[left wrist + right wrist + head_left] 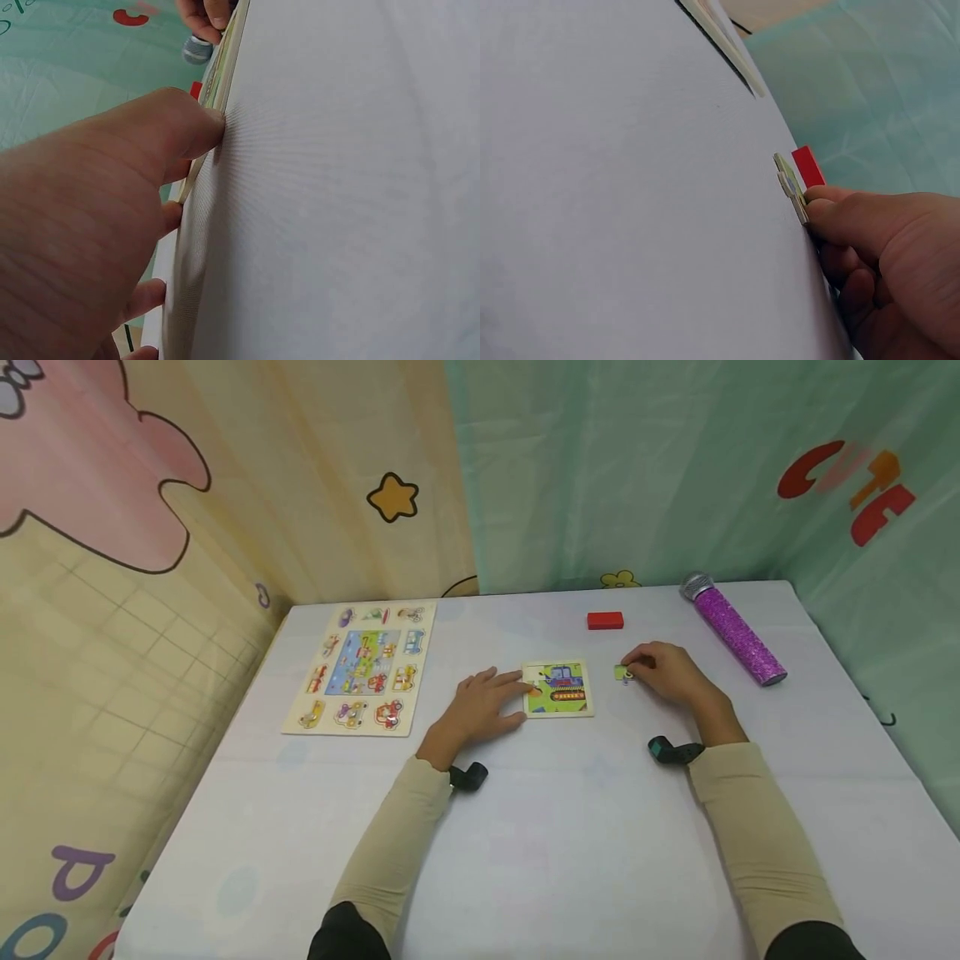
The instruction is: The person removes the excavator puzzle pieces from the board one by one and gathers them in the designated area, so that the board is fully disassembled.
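A small square jigsaw puzzle (562, 716) with a blue-and-orange tracked vehicle on green lies flat on the white table. My left hand (480, 706) rests at its left side, fingers spread, the index finger reaching onto the picture and the thumb by the lower left corner. In the left wrist view the thumb (202, 131) touches the puzzle's edge. To the right of the puzzle, my right hand (667, 672) pinches a small green jigsaw piece (620, 672) between thumb and fingers. The right wrist view shows that piece (789, 182) with a knob on its side, low over the table.
A larger wooden peg puzzle board (292, 724) with several vehicle pieces lies at the left. Behind the right hand is a red block (605, 621). A glittery purple microphone (738, 635) lies at the far right. Printed curtains (600, 468) hang behind the table.
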`<action>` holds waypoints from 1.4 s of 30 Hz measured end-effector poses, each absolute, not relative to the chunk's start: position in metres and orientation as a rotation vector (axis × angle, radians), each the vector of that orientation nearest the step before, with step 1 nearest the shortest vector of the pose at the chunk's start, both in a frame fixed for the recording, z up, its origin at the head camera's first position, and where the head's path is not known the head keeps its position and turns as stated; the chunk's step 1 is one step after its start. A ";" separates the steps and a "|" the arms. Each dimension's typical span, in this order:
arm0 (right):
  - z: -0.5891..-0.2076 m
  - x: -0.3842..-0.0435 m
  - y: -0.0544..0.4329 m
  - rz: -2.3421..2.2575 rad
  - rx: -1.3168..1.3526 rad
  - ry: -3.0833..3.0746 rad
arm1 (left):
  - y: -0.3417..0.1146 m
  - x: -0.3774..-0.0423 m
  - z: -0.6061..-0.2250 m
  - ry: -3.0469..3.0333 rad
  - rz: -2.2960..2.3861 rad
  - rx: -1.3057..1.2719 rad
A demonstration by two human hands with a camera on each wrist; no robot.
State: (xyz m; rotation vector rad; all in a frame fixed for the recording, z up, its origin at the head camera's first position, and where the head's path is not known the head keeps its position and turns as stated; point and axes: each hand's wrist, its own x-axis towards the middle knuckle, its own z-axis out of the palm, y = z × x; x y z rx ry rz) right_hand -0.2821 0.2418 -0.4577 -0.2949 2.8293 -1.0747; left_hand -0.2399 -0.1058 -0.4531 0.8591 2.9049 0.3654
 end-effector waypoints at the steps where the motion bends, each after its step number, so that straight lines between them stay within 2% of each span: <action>1: -0.458 -0.282 0.242 -1.089 -0.289 2.824 | -0.106 -0.240 -0.453 2.902 0.373 0.858; 16: -0.452 -0.280 0.239 -1.223 -0.309 2.826 | -0.105 -0.241 -0.452 2.869 0.416 0.837; 26: -0.430 -0.291 0.177 -1.036 -0.650 2.723 | -0.104 -0.241 -0.451 2.867 0.429 0.796; 34: -0.430 -0.305 0.132 -0.653 -0.739 2.766 | -0.105 -0.241 -0.456 2.880 0.418 0.800; 42: -0.429 -0.306 0.115 -0.449 -0.721 2.766 | -0.106 -0.242 -0.455 2.883 0.401 0.812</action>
